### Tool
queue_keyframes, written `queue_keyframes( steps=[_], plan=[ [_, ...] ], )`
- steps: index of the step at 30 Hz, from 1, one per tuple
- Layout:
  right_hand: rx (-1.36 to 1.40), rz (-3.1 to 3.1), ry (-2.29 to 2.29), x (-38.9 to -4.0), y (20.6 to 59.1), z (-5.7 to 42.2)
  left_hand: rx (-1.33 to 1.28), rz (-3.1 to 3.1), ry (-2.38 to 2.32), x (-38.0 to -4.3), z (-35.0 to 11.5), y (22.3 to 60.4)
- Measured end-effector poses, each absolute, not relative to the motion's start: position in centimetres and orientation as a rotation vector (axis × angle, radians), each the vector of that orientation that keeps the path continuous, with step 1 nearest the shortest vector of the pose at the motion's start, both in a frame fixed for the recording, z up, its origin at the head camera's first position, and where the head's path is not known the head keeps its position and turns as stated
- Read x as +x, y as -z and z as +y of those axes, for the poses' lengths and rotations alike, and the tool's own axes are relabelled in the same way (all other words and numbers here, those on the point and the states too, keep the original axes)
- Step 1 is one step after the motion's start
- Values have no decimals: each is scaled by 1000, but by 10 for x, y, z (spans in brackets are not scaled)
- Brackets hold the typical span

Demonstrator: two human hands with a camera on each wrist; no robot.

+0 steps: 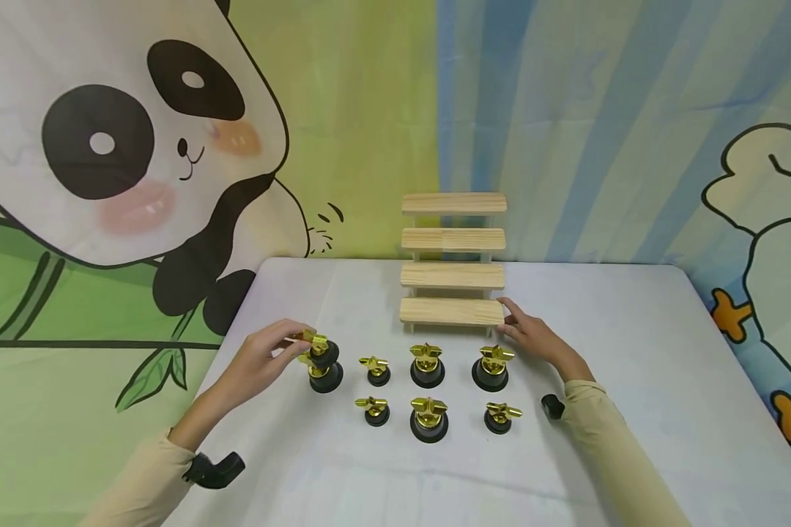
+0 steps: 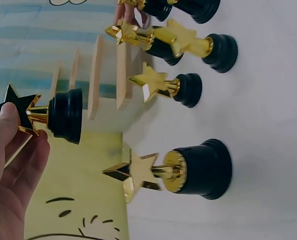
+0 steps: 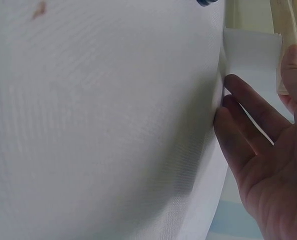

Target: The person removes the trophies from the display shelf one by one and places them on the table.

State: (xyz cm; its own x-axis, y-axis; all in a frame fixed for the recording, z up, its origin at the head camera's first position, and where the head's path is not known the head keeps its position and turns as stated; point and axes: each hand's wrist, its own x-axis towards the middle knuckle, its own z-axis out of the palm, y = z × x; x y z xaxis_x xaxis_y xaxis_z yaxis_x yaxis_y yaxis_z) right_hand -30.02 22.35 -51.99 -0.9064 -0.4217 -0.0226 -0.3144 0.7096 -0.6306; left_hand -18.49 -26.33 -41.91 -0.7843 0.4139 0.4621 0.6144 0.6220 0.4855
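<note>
My left hand (image 1: 264,359) pinches a small gold star trophy (image 2: 64,116) by its star, black base tilted sideways. In the head view this trophy overlaps a larger star trophy (image 1: 327,378) standing behind it on the table; the left wrist view shows the two apart. At the stepped wooden display stand (image 1: 451,312), my right hand (image 1: 537,338) grips the right end of the lowest board between thumb and forefinger. Its other fingers (image 3: 233,137) extend loosely below the board, near the tabletop. Part of the forefinger is hidden in the right wrist view.
Several more star trophies stand in two rows before the stand, including a large front one (image 1: 429,423) and a small one (image 1: 499,419) at right. A white cloth (image 1: 343,476) covers the table. Behind it hangs a printed curtain (image 1: 362,117).
</note>
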Motion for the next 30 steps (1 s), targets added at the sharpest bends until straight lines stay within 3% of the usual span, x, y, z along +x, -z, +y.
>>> queue_keyframes(
  steps=[14, 30],
  plan=[
    [-620, 2751, 966, -303, 519, 225, -745, -2579, 1032, -135, -284, 458],
    [-597, 2726, 969, -302, 519, 226, -686, -2616, 1131, -140, -280, 518]
  ],
)
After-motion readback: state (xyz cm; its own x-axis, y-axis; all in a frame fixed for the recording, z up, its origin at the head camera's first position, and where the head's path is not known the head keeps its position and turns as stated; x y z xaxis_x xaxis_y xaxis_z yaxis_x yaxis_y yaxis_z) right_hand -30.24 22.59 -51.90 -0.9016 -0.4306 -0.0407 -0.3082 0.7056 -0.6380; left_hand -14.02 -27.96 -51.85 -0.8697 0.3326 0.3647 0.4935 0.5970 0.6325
